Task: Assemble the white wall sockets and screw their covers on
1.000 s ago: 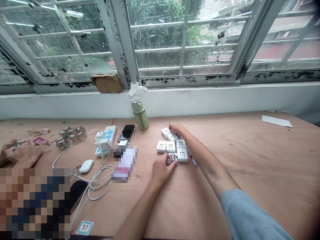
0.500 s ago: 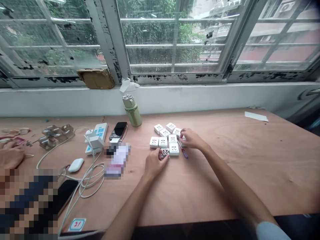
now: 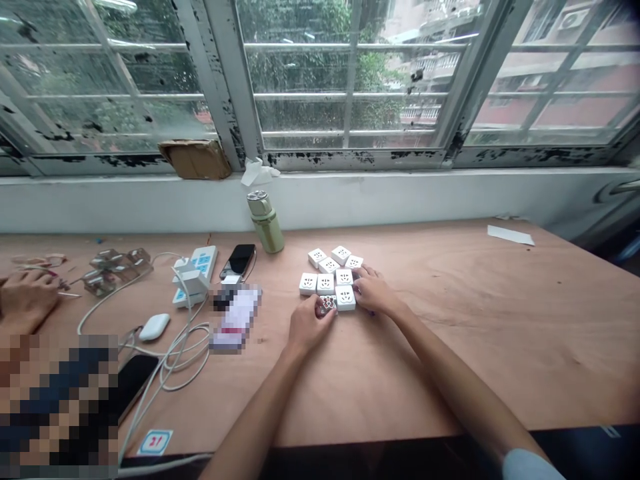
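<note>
R hand [image 3: 373,291] moved in against white socket [image 3: 345,298]; face up.

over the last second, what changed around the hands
The right hand moved from the far end of the white socket modules toward the near right side, now over the screwdriver. The left hand stayed on the small patterned piece; the modules stayed grouped.

**Two Hands at the White Socket Blocks**

The left hand [image 3: 311,325] holds a small patterned piece [image 3: 327,304] beside the white square socket blocks [image 3: 325,275] on a wooden table [image 3: 450,373]. The right hand [image 3: 373,292] lies on the blocks' edge. A green bottle [image 3: 265,223], a power strip [image 3: 196,275] and a black phone [image 3: 239,260] sit to the left. Another person's hand [image 3: 25,300] is far left.
</note>
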{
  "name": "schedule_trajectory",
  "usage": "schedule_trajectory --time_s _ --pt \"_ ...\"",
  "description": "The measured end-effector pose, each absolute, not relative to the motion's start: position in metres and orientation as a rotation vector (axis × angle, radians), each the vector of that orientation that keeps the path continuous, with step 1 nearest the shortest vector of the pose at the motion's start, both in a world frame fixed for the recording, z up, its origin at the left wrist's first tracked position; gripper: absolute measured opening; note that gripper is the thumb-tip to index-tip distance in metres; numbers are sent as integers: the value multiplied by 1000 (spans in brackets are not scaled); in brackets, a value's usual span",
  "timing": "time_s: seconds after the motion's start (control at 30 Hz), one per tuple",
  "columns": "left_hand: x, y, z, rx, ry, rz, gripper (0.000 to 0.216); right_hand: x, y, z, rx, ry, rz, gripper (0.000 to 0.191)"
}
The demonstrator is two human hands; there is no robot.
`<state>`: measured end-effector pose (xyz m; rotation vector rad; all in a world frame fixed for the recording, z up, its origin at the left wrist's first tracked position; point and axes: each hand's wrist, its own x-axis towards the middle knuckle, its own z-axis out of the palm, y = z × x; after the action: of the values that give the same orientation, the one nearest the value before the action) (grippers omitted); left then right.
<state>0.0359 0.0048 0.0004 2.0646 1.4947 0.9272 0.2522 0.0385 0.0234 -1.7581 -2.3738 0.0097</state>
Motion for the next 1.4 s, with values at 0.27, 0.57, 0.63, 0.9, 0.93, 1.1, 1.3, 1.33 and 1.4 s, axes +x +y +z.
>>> schedule_trajectory --time_s 0.27,0.57,0.63,0.9,0.93,1.1,1.3,1.33,1.4 --pt "38 4 2 2047 1482 1040 33 252 76 56 -1934 -2140 78 21" --pt "36 6 0 1994 1469 1050 32 224 132 38 -2200 -1904 82 33" --pt "36 6 -2 1998 1465 1047 32 224 134 34 -2214 -1883 113 30" --pt "36 6 -3 2034 1420 1052 27 231 113 54 -1788 -1592 205 23" --pt "36 6 -3 2035 1417 1052 27 228 103 56 -1691 -1505 348 26" --pt "37 7 -1 2034 1392 1023 31 203 35 42 -1132 -1091 1108 40" --pt "35 6 0 2098 1373 980 34 188 -19 11 -1104 -1076 1105 37" --pt "35 6 1 2116 1373 974 34 187 -22 10 -1106 -1093 1089 37" --pt "35 6 1 2147 1378 962 34 186 -25 11 -1091 -1124 1056 37"
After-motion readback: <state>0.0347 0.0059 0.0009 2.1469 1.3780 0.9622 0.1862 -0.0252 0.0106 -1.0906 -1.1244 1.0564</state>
